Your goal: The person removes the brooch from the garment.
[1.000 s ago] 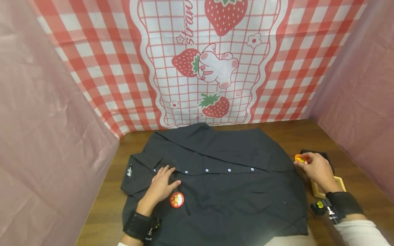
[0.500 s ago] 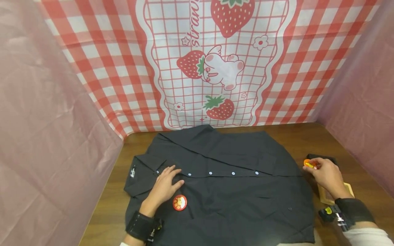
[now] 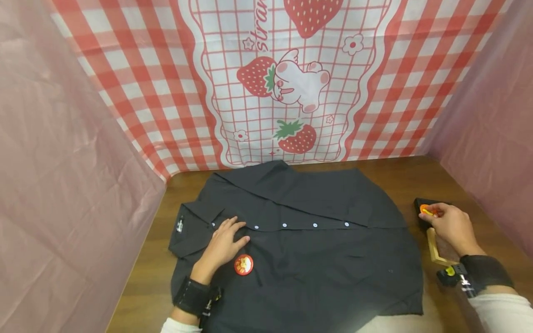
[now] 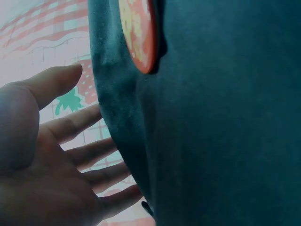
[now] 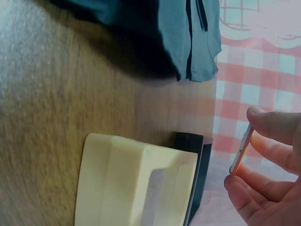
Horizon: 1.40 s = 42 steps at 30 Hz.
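Observation:
A dark button-up shirt [image 3: 325, 273] lies spread on the wooden table, collar to the left. My left hand [image 3: 222, 243] rests on it near the collar and button row, fingers spread. Just below that hand sits a round red badge [image 3: 243, 264] with a gold picture, seen edge-on in the left wrist view [image 4: 138, 35]. At the far right, my right hand [image 3: 454, 226] pinches a round orange badge [image 3: 424, 210] between thumb and fingertips, above a black tray [image 3: 420, 203]. In the right wrist view the pinched badge [image 5: 241, 149] appears as a thin disc.
A light wooden-coloured tray [image 3: 434, 249] stands in front of the black one, partly hidden under my right wrist. Pink cloth [image 3: 75, 185] hangs at the left and right sides. A strawberry-checked cloth [image 3: 162, 92] hangs behind the table.
My right hand has moved away from the shirt's hem, to the right, over the black tray, with the orange badge in its fingers. The left hand stays on the shirt.

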Tool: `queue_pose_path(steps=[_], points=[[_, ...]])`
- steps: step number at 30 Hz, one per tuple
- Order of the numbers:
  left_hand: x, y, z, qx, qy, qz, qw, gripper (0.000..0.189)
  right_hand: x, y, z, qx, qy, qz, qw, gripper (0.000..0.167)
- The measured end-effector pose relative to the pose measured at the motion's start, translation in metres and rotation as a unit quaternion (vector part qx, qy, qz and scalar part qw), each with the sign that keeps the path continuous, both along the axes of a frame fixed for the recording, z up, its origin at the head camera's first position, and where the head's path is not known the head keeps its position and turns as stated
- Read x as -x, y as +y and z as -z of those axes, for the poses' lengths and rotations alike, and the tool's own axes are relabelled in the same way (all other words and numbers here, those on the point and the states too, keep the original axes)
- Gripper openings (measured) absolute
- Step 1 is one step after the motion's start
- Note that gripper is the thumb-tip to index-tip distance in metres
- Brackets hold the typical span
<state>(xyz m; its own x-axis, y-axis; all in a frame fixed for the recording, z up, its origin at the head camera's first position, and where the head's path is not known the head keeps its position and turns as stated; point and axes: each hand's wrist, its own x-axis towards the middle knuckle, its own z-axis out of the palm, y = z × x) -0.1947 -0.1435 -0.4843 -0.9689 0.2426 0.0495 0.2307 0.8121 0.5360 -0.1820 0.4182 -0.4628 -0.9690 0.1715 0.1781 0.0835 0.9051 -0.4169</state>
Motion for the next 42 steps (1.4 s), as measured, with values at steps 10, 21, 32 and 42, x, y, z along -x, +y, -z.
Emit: queue_pose_path(steps=[10,21,32,42], points=[[0.005,0.0,-0.006,0.0,-0.004,0.002,1.0,0.044,0.006,0.01,-0.005,-0.006,-0.011,0.0,0.9999,0.05],[0.006,0.002,-0.007,-0.005,-0.012,0.003,0.9999,0.044,0.012,0.019,-0.005,-0.008,-0.016,0.015,0.9997,0.053],[0.005,0.002,-0.007,-0.001,-0.016,0.004,0.9999,0.043,0.011,0.026,0.001,-0.014,-0.037,0.027,0.9989,0.053],[0.004,-0.003,-0.011,-0.008,-0.01,-0.001,0.9999,0.042,0.008,0.029,0.006,-0.022,-0.052,0.035,0.9978,0.046]])
